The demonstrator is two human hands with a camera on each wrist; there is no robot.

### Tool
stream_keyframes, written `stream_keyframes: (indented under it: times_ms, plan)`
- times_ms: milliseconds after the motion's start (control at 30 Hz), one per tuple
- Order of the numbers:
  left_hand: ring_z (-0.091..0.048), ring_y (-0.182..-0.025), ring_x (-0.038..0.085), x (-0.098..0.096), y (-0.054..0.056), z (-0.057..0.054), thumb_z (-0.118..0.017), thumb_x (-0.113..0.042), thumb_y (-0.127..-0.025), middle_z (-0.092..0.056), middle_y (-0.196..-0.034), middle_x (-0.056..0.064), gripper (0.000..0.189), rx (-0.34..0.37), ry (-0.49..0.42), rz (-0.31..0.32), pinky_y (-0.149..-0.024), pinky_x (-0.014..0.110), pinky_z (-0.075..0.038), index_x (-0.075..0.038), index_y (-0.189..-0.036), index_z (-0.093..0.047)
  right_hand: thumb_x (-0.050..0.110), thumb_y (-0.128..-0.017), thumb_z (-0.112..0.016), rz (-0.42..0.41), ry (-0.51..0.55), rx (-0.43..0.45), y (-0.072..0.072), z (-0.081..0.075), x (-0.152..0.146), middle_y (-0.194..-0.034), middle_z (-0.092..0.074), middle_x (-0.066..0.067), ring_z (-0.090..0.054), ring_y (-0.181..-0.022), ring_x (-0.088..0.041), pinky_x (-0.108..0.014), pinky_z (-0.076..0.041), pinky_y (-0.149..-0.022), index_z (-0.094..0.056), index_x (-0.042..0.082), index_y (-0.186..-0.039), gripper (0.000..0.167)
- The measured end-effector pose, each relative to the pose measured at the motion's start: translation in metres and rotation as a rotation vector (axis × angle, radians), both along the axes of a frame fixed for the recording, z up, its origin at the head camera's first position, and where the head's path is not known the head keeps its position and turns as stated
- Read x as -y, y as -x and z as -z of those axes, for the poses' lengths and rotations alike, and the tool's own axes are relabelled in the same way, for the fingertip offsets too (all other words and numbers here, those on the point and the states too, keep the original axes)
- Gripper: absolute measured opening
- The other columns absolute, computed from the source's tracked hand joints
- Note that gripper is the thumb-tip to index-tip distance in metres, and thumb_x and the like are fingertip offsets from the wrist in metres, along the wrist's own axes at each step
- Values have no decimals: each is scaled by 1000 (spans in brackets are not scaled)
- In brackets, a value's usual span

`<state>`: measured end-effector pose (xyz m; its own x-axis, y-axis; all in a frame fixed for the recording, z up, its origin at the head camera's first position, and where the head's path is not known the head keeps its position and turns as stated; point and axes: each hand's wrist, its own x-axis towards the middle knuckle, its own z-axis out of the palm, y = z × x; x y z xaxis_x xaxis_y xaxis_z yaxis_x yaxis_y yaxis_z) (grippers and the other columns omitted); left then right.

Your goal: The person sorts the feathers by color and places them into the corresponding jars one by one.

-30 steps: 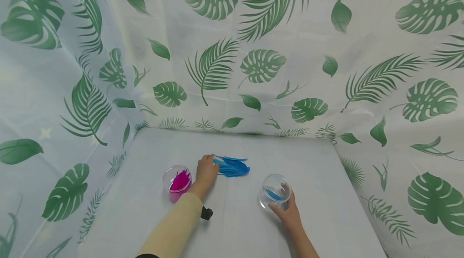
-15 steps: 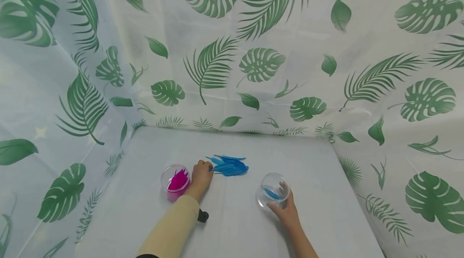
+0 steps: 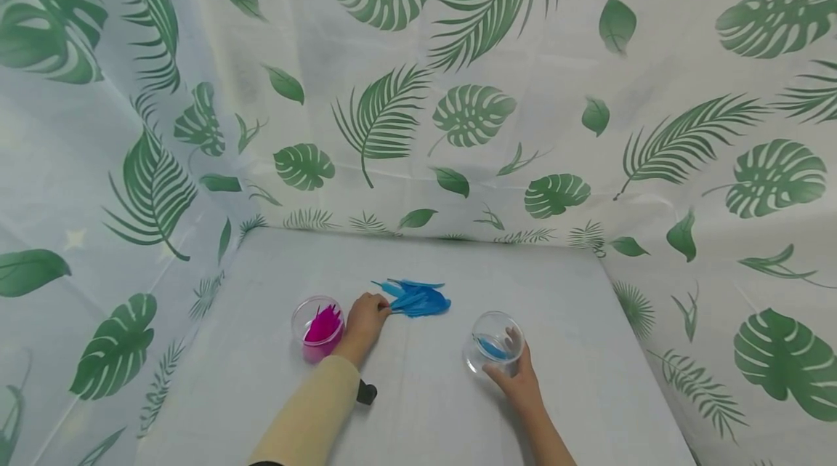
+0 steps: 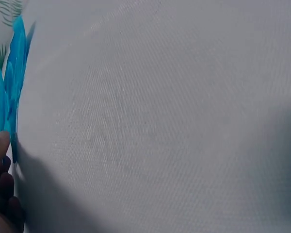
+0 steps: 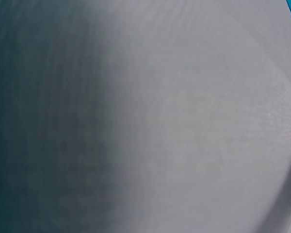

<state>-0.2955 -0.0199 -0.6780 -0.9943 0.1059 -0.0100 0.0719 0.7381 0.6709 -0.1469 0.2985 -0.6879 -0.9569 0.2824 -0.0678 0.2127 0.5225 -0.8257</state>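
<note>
Several blue feathers [image 3: 421,300] lie in a loose pile on the table. My left hand [image 3: 366,319] is at the pile's left side, thumb and fingertips pinching a blue feather by its quill end. In the left wrist view the thumb presses at the lower end of upright-looking blue feathers [image 4: 14,73]. My right hand [image 3: 519,382] grips a clear round cup [image 3: 477,364] from its right side, thumb in front and fingers behind. Inside that cup rests a blue feather [image 3: 492,348]. The right wrist view shows mostly tabletop, with a sliver of blue at its upper right corner.
A second clear cup [image 3: 307,310] holding magenta feathers [image 3: 325,324] stands left of my left forearm. The white tabletop [image 3: 418,393] ends at a leaf-printed curtain [image 3: 405,211] behind and at both sides.
My left hand has drawn back a little to the left and toward me from the pile, then settled on one feather's quill. The right hand and its cup hold about the same place.
</note>
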Motion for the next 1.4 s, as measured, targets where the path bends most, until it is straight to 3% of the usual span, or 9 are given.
stream_keyframes:
  times_ms: [333, 500, 600, 800, 900, 1067, 1133, 1233, 1400]
  plan:
    - [-61, -93, 19, -1, 2, 0, -68, -21, -94, -65, -95, 2, 8, -11, -101, 17, -89, 40, -54, -15, -97, -72, 50, -77, -80, 5, 8, 7, 1, 0, 0, -165, -21, -10, -16, -152, -39, -67, -12, -119, -14, 32, -158, 106]
    - [-61, -93, 15, -6, 8, -12, -66, -29, -95, -67, -97, -2, 14, -46, -166, 71, -87, 36, -55, -19, -101, -74, 50, -77, -80, 5, 7, 0, 1, -1, 0, -165, -22, -10, -17, -152, -39, -67, -12, -119, -13, 33, -158, 106]
    - [-61, -92, 12, -14, 12, -33, -65, -33, -96, -68, -99, -4, 18, -85, -166, 131, -85, 33, -54, -21, -103, -75, 49, -77, -80, 5, 10, -10, 2, -2, 0, -165, -22, -10, -17, -152, -39, -67, -12, -119, -14, 32, -158, 106]
    - [-57, -85, 7, -37, 14, -96, -63, -39, -95, -66, -93, -9, 21, -140, -163, 319, -76, 24, -51, -24, -104, -76, 47, -77, -81, 1, 25, -13, 2, -3, 1, -164, -23, -10, -17, -152, -39, -67, -13, -119, -14, 31, -158, 106]
    - [-56, -84, 4, -48, 12, -122, -62, -40, -96, -63, -93, -12, 21, -154, -146, 424, -74, 20, -50, -26, -106, -75, 48, -77, -81, 2, 25, 1, 2, -3, 1, -164, -25, -10, -17, -152, -39, -67, -12, -119, -13, 30, -158, 108]
    - [-57, -87, 3, -67, 6, -150, -62, -38, -97, -64, -98, -12, 21, -200, -31, 603, -77, 18, -51, -26, -108, -75, 50, -76, -81, 12, 15, 11, 2, -3, 1, -164, -25, -9, -16, -152, -38, -66, -11, -119, -11, 31, -158, 110]
    - [-58, -89, 5, -74, 3, -154, -62, -35, -97, -65, -100, -11, 20, -244, 53, 676, -79, 18, -51, -25, -108, -75, 49, -76, -81, 12, 16, 7, 2, -3, 1, -164, -24, -8, -16, -152, -38, -66, -11, -119, -11, 32, -159, 110]
    - [-57, -90, 4, -83, -1, -151, -63, -33, -97, -64, -100, -11, 19, -281, 165, 754, -80, 17, -50, -25, -107, -76, 47, -77, -81, 4, 36, 2, 1, -3, 1, -164, -24, -9, -16, -152, -39, -68, -10, -118, -11, 31, -159, 108]
    - [-54, -89, 0, -98, -9, -139, -61, -37, -97, -61, -98, -15, 19, -254, 280, 815, -79, 15, -48, -29, -107, -74, 41, -79, -81, -8, 85, -2, 1, -3, 0, -165, -20, -10, -13, -152, -42, -71, -10, -117, -11, 31, -159, 107]
